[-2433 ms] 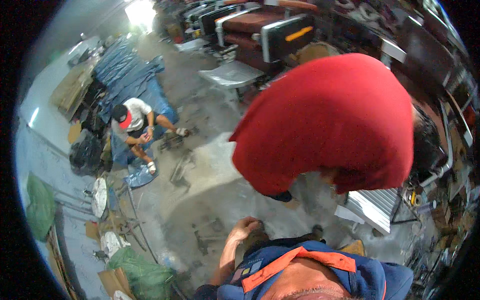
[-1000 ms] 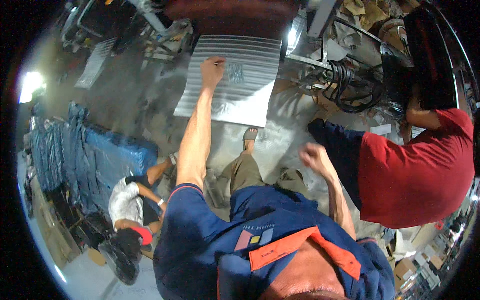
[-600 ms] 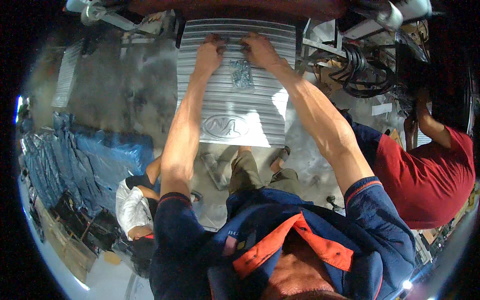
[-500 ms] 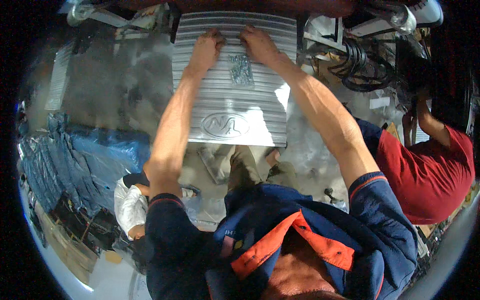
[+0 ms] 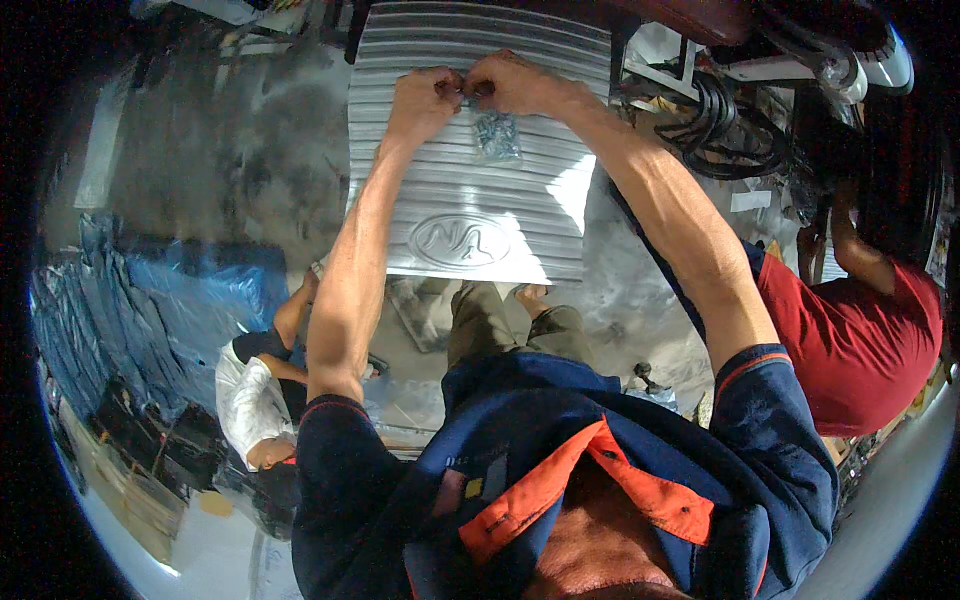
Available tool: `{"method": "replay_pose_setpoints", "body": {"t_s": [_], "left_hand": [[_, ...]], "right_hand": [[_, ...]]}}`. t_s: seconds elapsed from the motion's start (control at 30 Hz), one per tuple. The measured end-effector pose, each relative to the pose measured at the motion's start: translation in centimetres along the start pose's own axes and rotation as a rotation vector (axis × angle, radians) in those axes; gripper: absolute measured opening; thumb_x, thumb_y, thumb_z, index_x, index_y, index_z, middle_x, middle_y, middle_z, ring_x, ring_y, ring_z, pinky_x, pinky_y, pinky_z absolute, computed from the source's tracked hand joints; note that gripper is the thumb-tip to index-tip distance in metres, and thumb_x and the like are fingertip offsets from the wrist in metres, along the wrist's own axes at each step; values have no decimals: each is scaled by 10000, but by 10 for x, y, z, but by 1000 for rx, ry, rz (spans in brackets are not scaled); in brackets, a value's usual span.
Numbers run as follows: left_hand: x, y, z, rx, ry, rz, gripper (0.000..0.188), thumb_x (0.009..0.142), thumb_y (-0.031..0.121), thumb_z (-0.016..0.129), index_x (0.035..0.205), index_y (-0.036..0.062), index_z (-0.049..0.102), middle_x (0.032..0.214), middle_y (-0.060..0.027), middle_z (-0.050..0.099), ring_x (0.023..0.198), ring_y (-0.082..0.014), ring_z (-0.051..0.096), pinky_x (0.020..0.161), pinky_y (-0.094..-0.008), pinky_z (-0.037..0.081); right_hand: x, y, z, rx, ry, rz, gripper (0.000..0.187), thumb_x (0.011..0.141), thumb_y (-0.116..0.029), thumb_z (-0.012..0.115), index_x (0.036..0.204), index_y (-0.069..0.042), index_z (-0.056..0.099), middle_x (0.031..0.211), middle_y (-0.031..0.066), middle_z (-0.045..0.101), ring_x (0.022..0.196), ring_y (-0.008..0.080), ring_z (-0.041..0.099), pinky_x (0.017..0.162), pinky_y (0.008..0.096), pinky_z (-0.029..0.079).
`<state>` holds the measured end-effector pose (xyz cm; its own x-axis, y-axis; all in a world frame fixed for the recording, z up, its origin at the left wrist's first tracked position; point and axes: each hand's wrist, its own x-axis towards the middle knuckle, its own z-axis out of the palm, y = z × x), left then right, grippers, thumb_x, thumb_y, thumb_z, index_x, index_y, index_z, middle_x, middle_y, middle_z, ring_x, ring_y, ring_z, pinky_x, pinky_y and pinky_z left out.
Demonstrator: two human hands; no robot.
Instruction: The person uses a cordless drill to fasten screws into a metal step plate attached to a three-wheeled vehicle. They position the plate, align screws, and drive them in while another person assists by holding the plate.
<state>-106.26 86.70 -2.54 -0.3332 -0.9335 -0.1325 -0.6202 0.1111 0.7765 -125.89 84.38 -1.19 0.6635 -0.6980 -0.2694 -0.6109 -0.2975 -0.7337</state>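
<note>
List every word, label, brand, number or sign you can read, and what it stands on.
Silver ribbed plate: raised, stylised lettering in an oval emblem; not copied out here.
Navy shirt: small chest lettering, too blurred to read.
Pale wall, lower left: faint marks, too blurred to read.
Clear packet: no readable print.

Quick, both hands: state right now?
Left hand: fingers curled; whether it holds anything cannot be told.
Right hand: fingers curled by the clear bag; grip cannot be told.

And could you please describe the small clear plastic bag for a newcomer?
Find the ridged silvery panel at top centre. On it, below the right hand, lies the small clear plastic bag, its bluish, speckled contents unlike the panel's grey ridges.
</note>
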Motion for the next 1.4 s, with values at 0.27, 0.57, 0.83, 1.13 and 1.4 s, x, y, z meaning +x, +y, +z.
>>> {"method": "replay_pose_setpoints", "body": {"t_s": [0.27, 0.57, 0.83, 1.13, 1.4], "left_hand": [[-8, 5, -6, -274, -61, -256, 137, 875, -7, 578, 933, -35, 700, 771, -127, 721, 634, -197, 719, 613, -316, 575], [-7, 1, -6, -978, 51, -544, 144, 954, 43, 530, 1005, -64, 612, 946, -159, 671, 803, -250, 713, 705, -341, 598], [-1, 11, 7, -1510, 84, -519, 449, 1069, 305, 384, 1117, -117, 528, 1087, -222, 607, 1061, -298, 621, 873, -399, 545], [-37, 83, -14, -1778, -4, -443, 770, 1065, 488, 157, 1244, -202, 451, 1145, -254, 530, 1134, -389, 545, 1039, -529, 467], [-77, 158, -2, -1929, -55, -247, 911, 1022, 605, 94, 1311, -191, 431, 1260, -307, 519, 1255, -414, 501, 1089, -524, 413]], "right_hand": [[14, -11, 7, -186, -14, 8, 249, 702, -115, 747, 900, 22, 682, 903, 173, 679, 871, 327, 659, 797, 437, 524], [-6, 24, 3, 955, 97, 304, 254, 815, -216, 779, 963, -20, 713, 836, 63, 693, 718, 135, 610, 637, 283, 492], [-13, -33, -10, 1021, 161, 255, 224, 893, -99, 681, 1057, 53, 692, 895, 126, 721, 745, 167, 671, 682, 286, 557], [-66, -95, -28, 954, 421, 117, 203, 888, 2, 600, 1045, 100, 684, 906, 179, 727, 833, 231, 728, 753, 321, 609], [-176, -123, -39, 983, 789, 223, 212, 904, -72, 662, 1058, 71, 688, 822, 111, 698, 693, 143, 654, 634, 249, 527]]}}
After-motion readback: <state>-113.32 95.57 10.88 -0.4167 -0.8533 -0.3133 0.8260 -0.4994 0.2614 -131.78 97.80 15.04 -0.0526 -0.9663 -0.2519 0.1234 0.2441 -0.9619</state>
